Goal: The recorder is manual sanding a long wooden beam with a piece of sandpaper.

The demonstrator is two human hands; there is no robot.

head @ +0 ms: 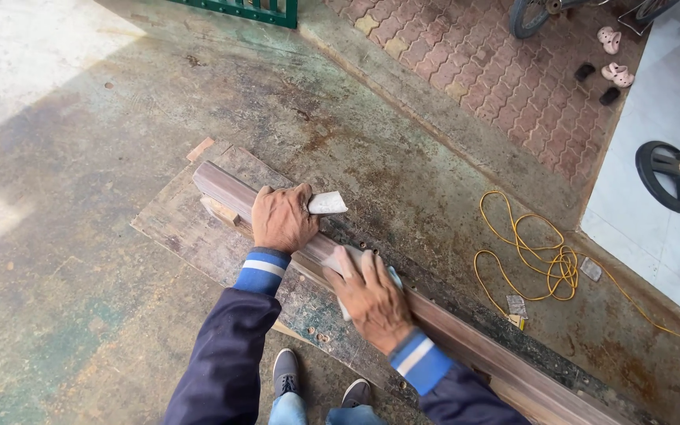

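Plank [466,334]: long, brown, lying diagonally on board [175,224] over concrete floor. Left hand [281,219] clamped over it, pinching sandpaper [327,204]; right hand [371,297] pressing second sheet flat. Surface partly smoothed; far length unsanded.

Setting: outdoor yard or forecourt of a home, used as a makeshift woodworking spot. Ground is a worn, stained concrete floor [120,260] with green and rust patches. A scuffed plywood sheet [190,228] lies flat on it as a base, carrying a long timber rail [450,323]. Adjoining strip of red interlocking paving bricks [497,71]. Household signs: pink sandals [615,55] and dark slippers [596,83] on the bricks, a bicycle wheel [529,16] at the top edge, green metal gate [245,9]. Loose yellow cord [545,260] coiled near white tiles [670,118].
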